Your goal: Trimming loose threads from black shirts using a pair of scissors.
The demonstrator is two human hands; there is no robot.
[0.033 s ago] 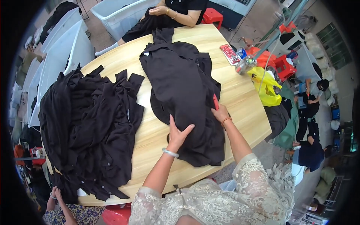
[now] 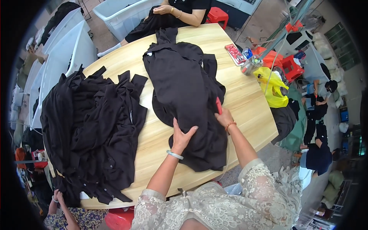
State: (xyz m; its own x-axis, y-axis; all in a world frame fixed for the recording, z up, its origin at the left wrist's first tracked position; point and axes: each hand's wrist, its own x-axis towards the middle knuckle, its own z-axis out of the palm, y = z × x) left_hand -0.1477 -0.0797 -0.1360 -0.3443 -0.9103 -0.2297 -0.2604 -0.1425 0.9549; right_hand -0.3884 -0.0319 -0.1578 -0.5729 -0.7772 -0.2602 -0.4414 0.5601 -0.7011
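A black garment (image 2: 180, 84) lies spread over the middle of the wooden table, one strip of it reaching the far edge. My left hand (image 2: 181, 136) rests flat on its lower part, thumb spread away from the fingers. At the garment's right edge, my right hand (image 2: 224, 118) is closed around a slim red tool (image 2: 218, 105) that points away from me. Its working end is hidden, so I cannot tell its exact kind. The right fingertips are next to the black cloth; whether they also pinch it is unclear.
A heap of black buttoned garments (image 2: 92, 134) covers the table's left side. On the far right edge lie a red-and-white packet (image 2: 235, 54) and a yellow bag (image 2: 270, 88). Another person's hands (image 2: 164, 9) hold black cloth across the table. Pale tubs (image 2: 115, 19) stand beyond.
The garment's lower right edge has shifted slightly left. My right hand has moved a little left with the red tool. My left hand stays almost in place.
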